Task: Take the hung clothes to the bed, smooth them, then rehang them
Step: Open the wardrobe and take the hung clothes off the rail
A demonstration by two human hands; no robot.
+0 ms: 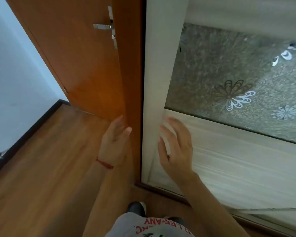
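A grey printed shirt (150,226) fills the bottom edge. Beyond it, both hands reach a pale sliding wardrobe door (229,168): the right hand (175,147) lies flat on it, fingers spread, while the left hand (115,142), fingers loose, holds nothing beside its frame. No clothes show, probably behind the door; the whole task remains.

Both hands are up against barriers. The wardrobe door (229,159), pale wood with a frosted flowered pane, fills the right half of the frame, and the right hand (175,149) lies flat on its lower panel. The orange room door (85,62) stands at upper centre, its edge just beside the left hand (114,142). Only a thin dark gap separates the two doors. Lower left, the wooden floor (41,168) lies open to the white wall (12,74).
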